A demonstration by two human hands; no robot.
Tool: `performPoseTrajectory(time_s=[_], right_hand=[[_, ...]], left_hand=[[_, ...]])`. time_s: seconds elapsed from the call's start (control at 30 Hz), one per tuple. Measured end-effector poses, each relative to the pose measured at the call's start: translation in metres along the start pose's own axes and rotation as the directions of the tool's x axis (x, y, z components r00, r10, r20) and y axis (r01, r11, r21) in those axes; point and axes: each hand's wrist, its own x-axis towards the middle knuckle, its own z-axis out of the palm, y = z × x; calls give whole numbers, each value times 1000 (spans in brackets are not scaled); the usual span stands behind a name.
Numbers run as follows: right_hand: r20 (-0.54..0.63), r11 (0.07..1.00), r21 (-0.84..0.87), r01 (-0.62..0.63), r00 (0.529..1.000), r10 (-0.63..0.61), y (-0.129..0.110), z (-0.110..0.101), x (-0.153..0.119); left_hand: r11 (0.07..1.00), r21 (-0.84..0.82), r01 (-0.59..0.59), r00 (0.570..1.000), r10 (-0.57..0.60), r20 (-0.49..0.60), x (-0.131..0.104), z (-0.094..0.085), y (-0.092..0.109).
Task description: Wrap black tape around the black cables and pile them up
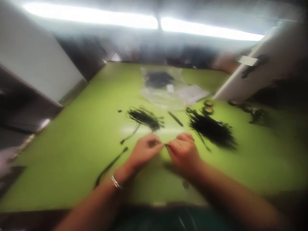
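Observation:
Above the near middle of the table, my left hand [147, 149] and my right hand [184, 150] meet at their fingertips. Both are closed in a pinch on a small dark piece [166, 145], which looks like the end of a black cable; most of it is hidden by the fingers. Just beyond my left hand lies a loose bundle of black cables [144, 118], one of them trailing toward me. A larger bundle of black cables [211, 130] rests to the right of my right hand. Beside my left forearm is a single black cable [112, 163] with a connector.
On the green table [72, 138], a slim dark tool [175, 119] lies between the bundles. Farther back are a clear plastic bag [156, 96] with dark contents and a white paper [194, 93]. Tape rolls [208, 110] sit near the right panel [250, 73]. A pale panel [40, 61] stands left.

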Motion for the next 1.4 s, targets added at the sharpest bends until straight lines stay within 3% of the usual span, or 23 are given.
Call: performPoseTrajectory(time_s=[0.13,0.2,0.27,0.33,0.4,0.5,0.57,0.73,0.87,0.97,1.1,1.23,1.4], right_hand=[[174,964,255,-82,984,37,-1,3,0],[293,919,358,-162,955,54,-1,2,0],[367,884,400,-243,926,89,1,0,2],[385,851,437,-292,916,116,4,-4,3],[364,818,491,-299,924,119,8,-7,5],[340,766,566,-303,933,118,12,-13,8],[340,747,581,-323,930,138,14,-16,10],[253,799,517,-307,946,200,15,-24,15],[296,779,514,-359,927,232,13,-25,16],[247,800,503,-328,941,231,11,-20,13],[42,922,367,-122,993,115,9,-12,5],[-85,991,50,124,989,-120,9,-10,1],[-87,974,-156,162,980,-177,3,-11,4]], left_hand=[[934,227,-274,958,285,-16,-3,3,-5],[906,261,-335,939,345,7,-5,3,-4],[920,217,-326,942,334,-3,-5,3,-2],[972,88,-217,975,220,-21,-4,1,1],[997,-70,-27,999,30,39,-2,0,5],[960,-164,228,955,-187,229,0,-3,7],[948,-162,275,932,-221,286,0,-4,6],[944,-243,224,948,-154,278,1,-6,8],[919,-275,284,943,-216,253,-1,-4,13],[887,-355,296,947,-223,232,-3,0,12],[801,-475,365,931,-299,210,-5,2,6],[701,-535,472,881,-372,291,-5,2,3],[755,-497,428,898,-418,138,-6,5,8]])
